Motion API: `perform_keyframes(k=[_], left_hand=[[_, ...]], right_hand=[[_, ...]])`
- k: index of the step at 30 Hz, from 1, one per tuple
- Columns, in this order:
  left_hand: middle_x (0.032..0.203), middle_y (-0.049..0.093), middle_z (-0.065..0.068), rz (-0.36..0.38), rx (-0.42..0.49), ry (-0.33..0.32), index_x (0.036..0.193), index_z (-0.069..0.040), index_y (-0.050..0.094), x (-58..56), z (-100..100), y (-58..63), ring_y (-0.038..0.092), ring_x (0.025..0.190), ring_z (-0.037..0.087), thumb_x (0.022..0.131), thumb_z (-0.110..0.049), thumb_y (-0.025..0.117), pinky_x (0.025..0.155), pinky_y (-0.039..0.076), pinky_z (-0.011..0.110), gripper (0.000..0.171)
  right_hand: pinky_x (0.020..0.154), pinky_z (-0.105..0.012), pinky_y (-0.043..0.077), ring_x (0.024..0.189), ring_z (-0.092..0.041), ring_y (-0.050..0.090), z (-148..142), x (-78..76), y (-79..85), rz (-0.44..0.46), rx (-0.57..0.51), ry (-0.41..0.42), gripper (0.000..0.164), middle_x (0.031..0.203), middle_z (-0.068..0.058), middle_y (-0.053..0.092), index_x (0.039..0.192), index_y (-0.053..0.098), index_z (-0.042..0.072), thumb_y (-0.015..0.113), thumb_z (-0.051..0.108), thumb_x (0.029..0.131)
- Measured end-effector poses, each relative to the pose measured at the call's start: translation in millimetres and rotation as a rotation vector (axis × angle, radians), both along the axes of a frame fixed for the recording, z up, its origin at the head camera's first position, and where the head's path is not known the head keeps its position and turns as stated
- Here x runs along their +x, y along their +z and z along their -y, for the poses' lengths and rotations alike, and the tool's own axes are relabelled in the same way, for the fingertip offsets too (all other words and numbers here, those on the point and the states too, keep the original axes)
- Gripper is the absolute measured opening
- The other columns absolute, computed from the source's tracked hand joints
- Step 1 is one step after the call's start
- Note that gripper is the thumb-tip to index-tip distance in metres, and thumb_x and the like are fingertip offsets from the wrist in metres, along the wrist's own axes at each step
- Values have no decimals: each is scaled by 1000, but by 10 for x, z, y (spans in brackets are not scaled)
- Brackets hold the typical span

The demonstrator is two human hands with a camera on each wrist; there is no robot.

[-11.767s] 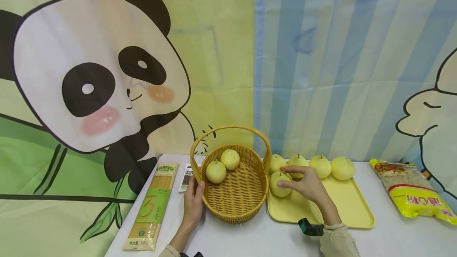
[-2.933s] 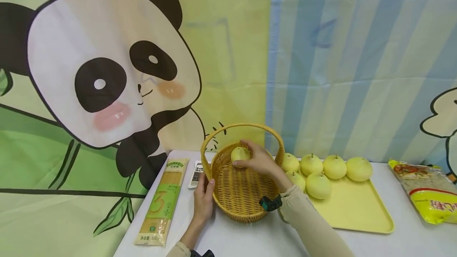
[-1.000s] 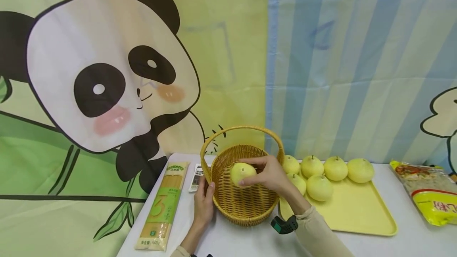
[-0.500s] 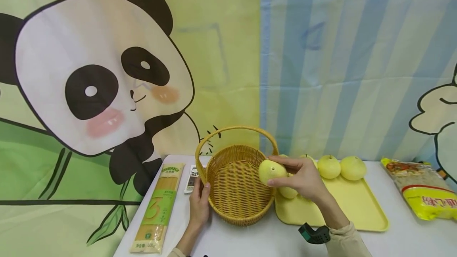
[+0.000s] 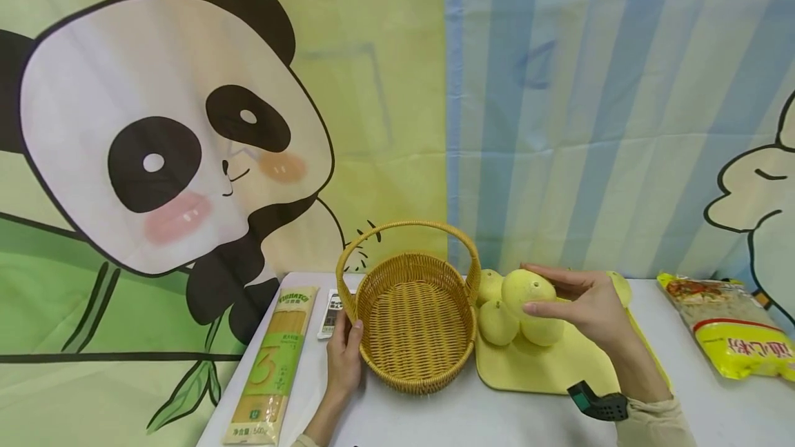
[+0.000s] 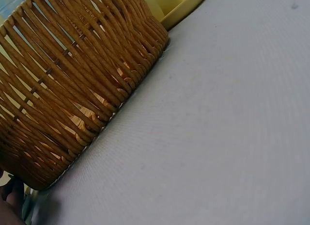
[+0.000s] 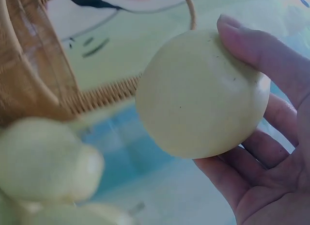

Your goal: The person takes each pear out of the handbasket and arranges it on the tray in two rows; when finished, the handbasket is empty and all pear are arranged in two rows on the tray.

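My right hand (image 5: 593,309) holds a pale yellow pear (image 5: 526,292) between thumb and fingers, above the left part of a yellow tray (image 5: 534,374). Close up in the right wrist view, thumb and fingers curl round this pear (image 7: 198,96). Under and behind it on the tray sit several more pears (image 5: 499,323); the hand covers some of them. My left hand (image 5: 345,357) grips the left side of a wicker basket (image 5: 417,383) where its tall handle begins. The basket's woven bottom is bare. In the left wrist view the basket wall (image 6: 82,74) fills the upper left.
A spaghetti packet (image 5: 271,364) lies left of the basket, with a small black-and-white packet (image 5: 329,312) between them. Right of the tray is a yellow food bag (image 5: 727,330). A printed curtain (image 5: 397,88) hangs behind the white table.
Two pears lay in the basket at first, later one. My right hand has lifted that last pear out and carried it right, over the tray. The left hand keeps its grip on the basket.
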State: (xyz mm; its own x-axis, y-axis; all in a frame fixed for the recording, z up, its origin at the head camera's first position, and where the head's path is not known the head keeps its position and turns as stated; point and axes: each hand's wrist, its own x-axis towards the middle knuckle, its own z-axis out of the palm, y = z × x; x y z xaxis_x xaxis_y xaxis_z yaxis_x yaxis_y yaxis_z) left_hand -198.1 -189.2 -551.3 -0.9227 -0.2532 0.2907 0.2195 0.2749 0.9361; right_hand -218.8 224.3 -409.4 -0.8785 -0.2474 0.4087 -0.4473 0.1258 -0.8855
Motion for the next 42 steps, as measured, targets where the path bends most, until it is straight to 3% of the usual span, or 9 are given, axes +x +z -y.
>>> perform_keyframes(k=[5,11,14,18,21,28,34,42], left_hand=[[164,49,13,-10,4,5,166,-19,36,-22,-22,-3,45,152,29,113,-25,49,117,33,9,55],[162,51,14,-26,6,5,165,-19,38,-46,-43,-2,47,151,31,113,-24,49,116,35,10,53],[160,53,15,-41,-1,14,164,-18,41,-52,-37,-4,48,150,33,113,-23,50,116,35,10,52],[162,51,14,-33,-5,18,164,-18,40,-56,-7,-9,45,152,31,114,-24,49,117,32,8,52],[164,48,11,-19,10,16,165,-20,38,-57,20,-9,42,154,27,114,-26,48,116,30,6,53],[166,47,10,-10,23,6,166,-22,37,-53,23,20,42,153,25,114,-27,48,115,31,5,53],[165,47,11,12,16,11,166,-20,37,-56,21,0,42,154,27,114,-28,48,115,30,4,54],[164,48,15,18,-9,18,164,-17,39,-43,17,-34,41,154,32,114,-27,47,114,29,3,52]], right_hand=[[84,-22,65,113,-6,74,-331,29,-30,50,-51,-96,54,124,9,79,136,67,-9,82,-11,84],[83,-22,65,110,-5,75,-683,21,-125,109,-113,-126,55,123,10,79,141,63,-8,78,-12,88],[83,-19,64,112,0,72,-817,-14,-174,125,-61,-186,56,123,14,78,142,64,-5,80,-8,88],[85,-12,60,118,13,62,-943,-46,-274,124,87,-243,57,128,23,74,144,64,-1,83,1,90],[89,-7,56,123,20,52,-989,-78,-372,124,176,-245,59,135,22,70,146,63,2,84,11,92],[90,-5,52,120,18,54,-1027,-162,-612,141,247,-233,56,133,25,69,144,66,5,84,19,93],[93,-5,52,121,21,52,-1042,-165,-747,160,250,-186,54,135,17,71,139,69,1,86,18,91],[96,0,46,120,25,49,-1048,-189,-937,180,247,-229,55,131,15,74,135,71,1,89,21,87]])
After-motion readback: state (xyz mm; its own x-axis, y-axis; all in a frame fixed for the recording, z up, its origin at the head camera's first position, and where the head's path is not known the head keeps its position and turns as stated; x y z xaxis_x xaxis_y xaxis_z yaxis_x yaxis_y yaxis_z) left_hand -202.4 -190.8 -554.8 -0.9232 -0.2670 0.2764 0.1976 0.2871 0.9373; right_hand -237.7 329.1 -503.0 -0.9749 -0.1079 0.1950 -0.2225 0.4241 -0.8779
